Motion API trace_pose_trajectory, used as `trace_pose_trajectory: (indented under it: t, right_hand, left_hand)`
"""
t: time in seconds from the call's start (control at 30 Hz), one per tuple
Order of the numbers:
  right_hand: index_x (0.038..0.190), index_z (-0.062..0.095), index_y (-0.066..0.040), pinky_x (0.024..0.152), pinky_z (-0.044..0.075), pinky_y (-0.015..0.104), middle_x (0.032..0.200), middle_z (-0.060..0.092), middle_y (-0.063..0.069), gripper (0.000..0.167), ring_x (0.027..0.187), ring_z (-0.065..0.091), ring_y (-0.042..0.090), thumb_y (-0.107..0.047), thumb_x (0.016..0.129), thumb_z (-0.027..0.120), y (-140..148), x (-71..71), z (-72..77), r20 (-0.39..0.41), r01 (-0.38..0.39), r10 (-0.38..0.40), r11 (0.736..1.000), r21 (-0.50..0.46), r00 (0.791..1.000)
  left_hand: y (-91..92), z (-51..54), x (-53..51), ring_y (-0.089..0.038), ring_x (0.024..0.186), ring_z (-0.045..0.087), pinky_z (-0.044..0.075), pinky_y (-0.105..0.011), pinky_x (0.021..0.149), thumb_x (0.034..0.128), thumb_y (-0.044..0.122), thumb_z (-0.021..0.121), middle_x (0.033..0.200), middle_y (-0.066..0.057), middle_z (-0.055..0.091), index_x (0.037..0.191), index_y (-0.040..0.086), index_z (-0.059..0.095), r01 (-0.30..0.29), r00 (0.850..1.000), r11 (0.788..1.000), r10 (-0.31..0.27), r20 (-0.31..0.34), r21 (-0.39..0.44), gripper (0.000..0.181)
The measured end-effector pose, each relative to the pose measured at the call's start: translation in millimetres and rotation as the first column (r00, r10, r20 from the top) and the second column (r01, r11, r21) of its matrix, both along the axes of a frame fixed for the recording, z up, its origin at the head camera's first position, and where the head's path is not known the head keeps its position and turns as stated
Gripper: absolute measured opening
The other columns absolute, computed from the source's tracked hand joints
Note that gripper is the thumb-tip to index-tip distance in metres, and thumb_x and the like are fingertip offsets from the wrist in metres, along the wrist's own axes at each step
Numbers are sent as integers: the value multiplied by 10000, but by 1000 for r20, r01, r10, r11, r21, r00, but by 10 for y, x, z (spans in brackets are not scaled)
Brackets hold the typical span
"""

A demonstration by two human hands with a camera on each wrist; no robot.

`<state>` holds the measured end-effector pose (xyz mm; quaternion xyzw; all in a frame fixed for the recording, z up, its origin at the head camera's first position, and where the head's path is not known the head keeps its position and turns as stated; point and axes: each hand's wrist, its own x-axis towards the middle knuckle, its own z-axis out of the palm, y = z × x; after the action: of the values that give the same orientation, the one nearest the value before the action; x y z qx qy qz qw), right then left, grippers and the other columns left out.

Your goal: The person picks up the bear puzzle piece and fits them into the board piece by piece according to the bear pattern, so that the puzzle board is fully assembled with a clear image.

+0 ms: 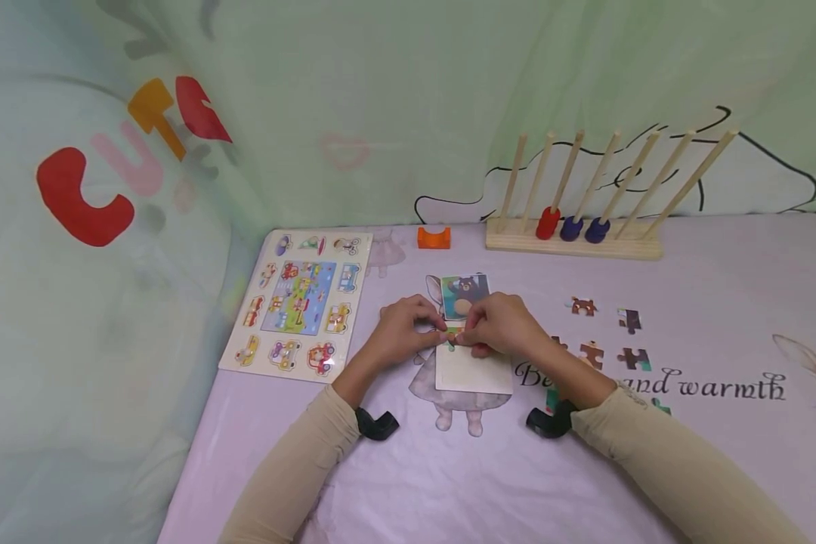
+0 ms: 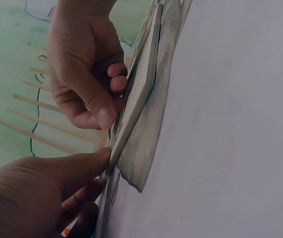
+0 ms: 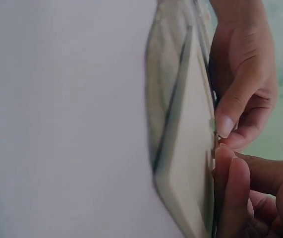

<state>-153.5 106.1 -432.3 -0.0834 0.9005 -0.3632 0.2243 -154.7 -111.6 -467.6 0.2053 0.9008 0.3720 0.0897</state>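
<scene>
A small cream puzzle board (image 1: 472, 374) lies in front of me. A bear picture card (image 1: 465, 295) adjoins its far edge. My left hand (image 1: 404, 329) holds the board's far left corner, thumb and forefinger bent around it; the left wrist view shows the thumb (image 2: 89, 161) on the edge. My right hand (image 1: 503, 325) pinches a small brown-and-green jigsaw piece (image 1: 452, 337) at that same corner, its fingertips nearly meeting the left ones. The piece is mostly hidden by fingers. Loose jigsaw pieces (image 1: 631, 320) lie to the right, some covered by the right forearm.
A peg-puzzle board (image 1: 306, 298) with vehicle pictures lies at the left. Along the back stand an orange block (image 1: 434, 239) and a wooden rack (image 1: 574, 245) with upright rods and a few red and blue rings. A printed cloth covers the table.
</scene>
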Motion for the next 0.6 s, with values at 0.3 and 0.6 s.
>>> trace_pose_trajectory:
  t: [0.3,0.6]
  right_hand:
    - [842,739,-102,570,444,288,643,688,27,170,610,660,174,-252,871,815,216,-5,207,-55,2,-4,999,-40,998]
    - [923,753,-117,636,489,307,776,701,31,230,740,618,205,-334,878,815,609,-75,398,-141,34,-31,999,15,989]
  left_hand:
    - [3,3,4,-146,1065,611,328,-438,941,869,243,814,1030,73,682,937,219,796,-1,1000,1000,1,-6,2,74]
    - [-5,-4,-2,-152,1078,608,321,-450,950,878,245,806,1048,69,683,943,215,796,1,1000,1000,-1,5,0,73]
